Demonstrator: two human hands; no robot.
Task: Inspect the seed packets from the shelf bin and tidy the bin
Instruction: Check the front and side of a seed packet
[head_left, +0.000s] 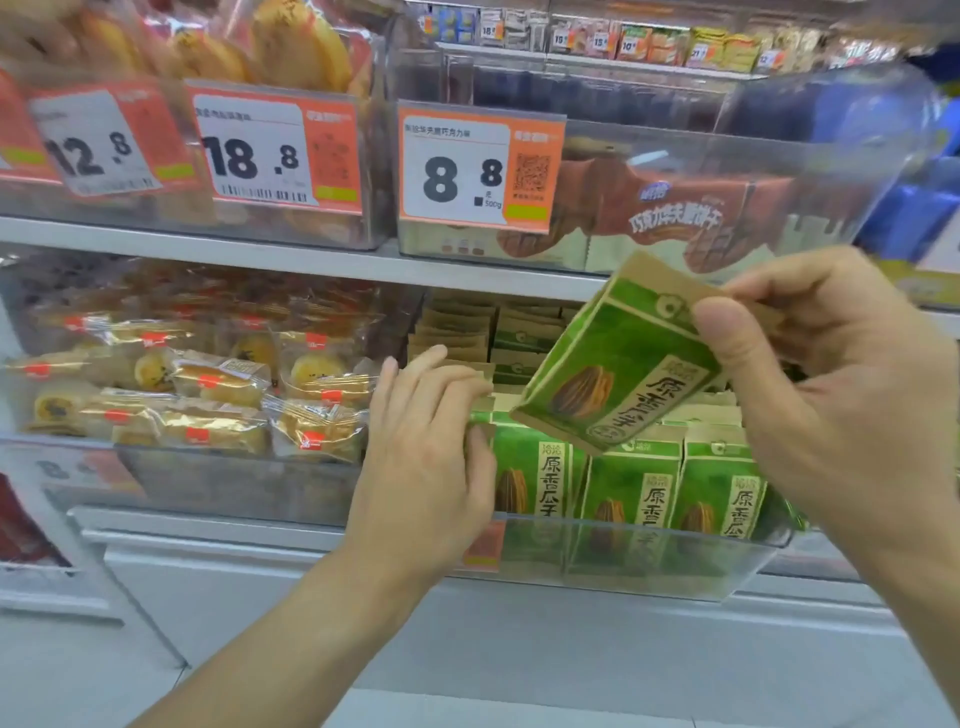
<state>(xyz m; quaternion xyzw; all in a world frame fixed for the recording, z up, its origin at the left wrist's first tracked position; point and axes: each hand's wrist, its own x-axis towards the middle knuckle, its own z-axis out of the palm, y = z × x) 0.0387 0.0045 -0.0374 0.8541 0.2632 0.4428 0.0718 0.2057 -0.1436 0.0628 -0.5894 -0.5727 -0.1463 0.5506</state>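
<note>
Pastry bin (218, 483): sitting left of the seed bin, holding wrapped cakes (218, 387) in clear film with red stickers.
Left hand (426, 441): reaching over the left end of the seed bin, fingers loosely extended and pressing against the packet tops there, gripping nothing.
Seed bin (623, 551): clear-walled, jutting forward off the shelf, holding rows of green and kraft seed packets (628, 493) standing upright, more rows running behind toward the back.
Held packet (618, 358): tilting in the air above the middle of the seed bin, printed face turning toward the camera.
Right hand (831, 374): hovering above the right half of the seed bin, thumb and fingers pinching the held packet by its upper right corner.
Biscuit bin (675, 156): sitting on the shelf above the seed bin, holding brown biscuit packs (685, 208), carrying an 8.8 price tag (478, 166).
Risk: corner pinch possibly slipping, dropping the packet past the bin's front wall; left-hand pressure possibly toppling the front row.
</note>
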